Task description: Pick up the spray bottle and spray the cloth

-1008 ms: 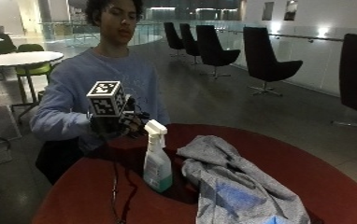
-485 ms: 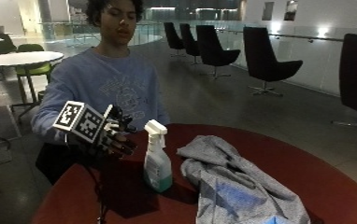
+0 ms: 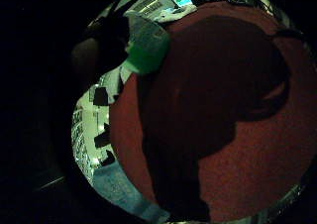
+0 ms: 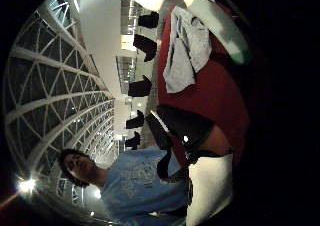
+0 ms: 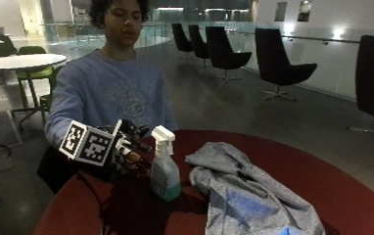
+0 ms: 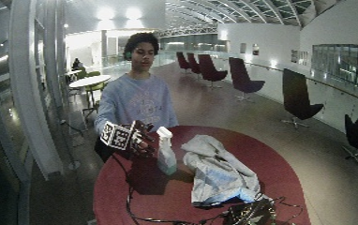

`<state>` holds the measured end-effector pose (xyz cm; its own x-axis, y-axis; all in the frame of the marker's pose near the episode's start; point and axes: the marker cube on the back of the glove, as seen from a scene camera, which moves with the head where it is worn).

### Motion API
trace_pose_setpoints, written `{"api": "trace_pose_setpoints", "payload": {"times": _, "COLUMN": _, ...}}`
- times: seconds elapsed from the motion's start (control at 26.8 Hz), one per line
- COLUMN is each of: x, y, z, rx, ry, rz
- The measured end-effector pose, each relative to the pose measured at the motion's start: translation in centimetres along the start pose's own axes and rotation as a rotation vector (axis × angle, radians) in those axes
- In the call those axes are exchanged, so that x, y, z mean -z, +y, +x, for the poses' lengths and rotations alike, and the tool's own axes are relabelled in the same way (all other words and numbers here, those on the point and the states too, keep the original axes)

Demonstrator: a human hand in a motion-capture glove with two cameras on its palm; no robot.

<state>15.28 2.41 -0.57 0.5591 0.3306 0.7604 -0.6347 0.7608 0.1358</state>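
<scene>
dim hall | ceiling lights behind | hard shadows on table (image 5: 369, 205)

Bare red table (image 5: 343, 196) surface lies in front of the spray bottle (image 5: 164, 166) and on the gloved right hand (image 5: 129, 152) side, open to approach. The hand hovers just beside the bottle, fingers spread, with a narrow gap between them. On the bottle's other side the crumpled grey cloth (image 5: 252, 196) lies near it, covering much of the tabletop. A tangle of cables (image 6: 241, 213) occupies the table's near edge.
</scene>
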Motion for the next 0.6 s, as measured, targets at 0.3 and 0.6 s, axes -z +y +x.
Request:
{"api": "trace_pose_setpoints", "payload": {"times": 0.3, "x": -1.4, "y": -3.9, "z": 0.8, "rx": -0.045, "ry": -0.013, "rz": 0.058}}
{"api": "trace_pose_setpoints", "payload": {"times": 0.6, "x": -2.4, "y": -7.6, "z": 1.3, "rx": -0.032, "ry": -0.098, "rz": 0.135}}
